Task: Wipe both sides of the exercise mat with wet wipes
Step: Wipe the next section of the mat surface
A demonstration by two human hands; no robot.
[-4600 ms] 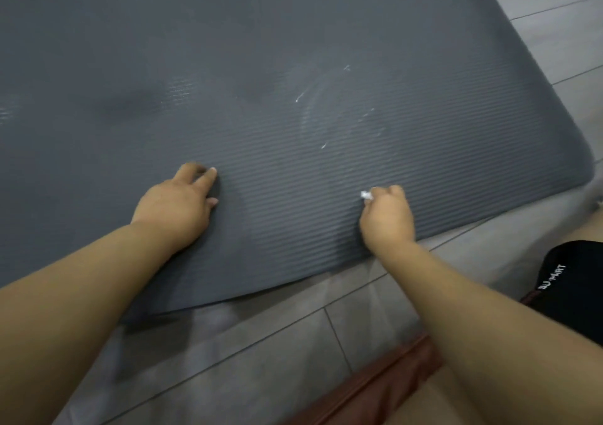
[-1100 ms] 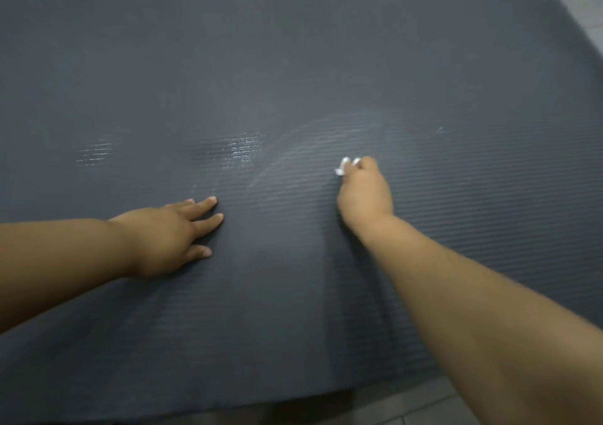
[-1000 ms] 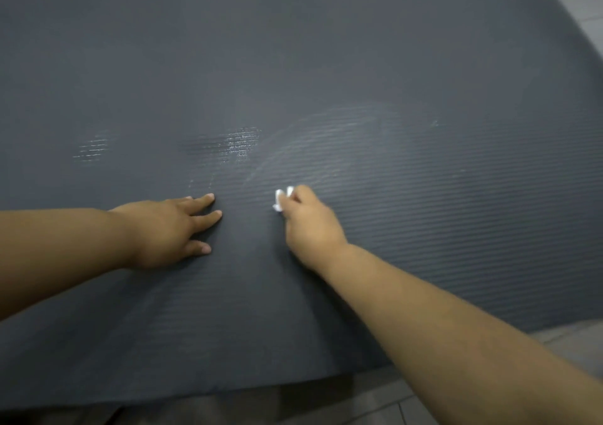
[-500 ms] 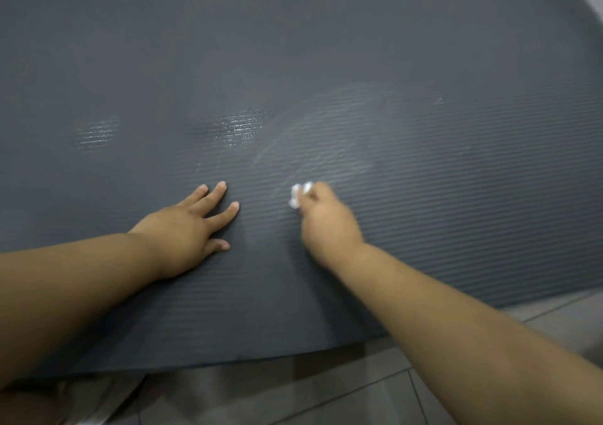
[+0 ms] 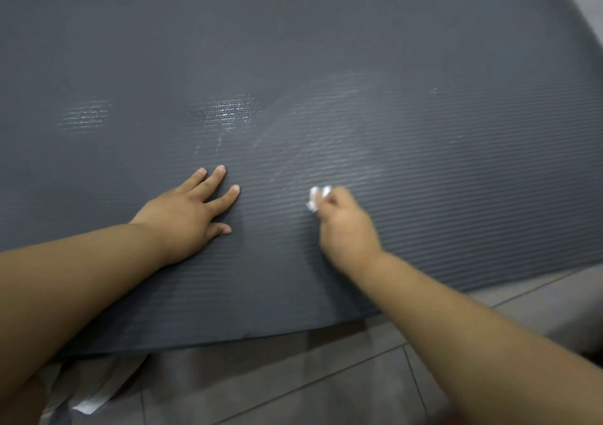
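Observation:
A dark grey ribbed exercise mat [image 5: 326,49] lies flat on the floor and fills most of the view. My left hand [image 5: 189,212] rests flat on it with the fingers spread, pressing the mat down. To its right, my right hand [image 5: 346,229] grips a small crumpled white wet wipe [image 5: 316,198] against the mat; only a corner of the wipe shows past the fingers. Pale wet streaks [image 5: 326,141] and two shiny damp patches [image 5: 228,113] mark the mat beyond the hands.
Grey floor tiles [image 5: 293,375] run along the mat's near edge and at the far right. A pale, crinkled packet-like thing [image 5: 94,395] lies on the floor at the lower left, partly under my left arm.
My right hand with the wipe swept from the right toward the left hand and nearer me, then shifted slightly right. The left hand stayed pressed on the mat, fingers spreading. The view tilted down.

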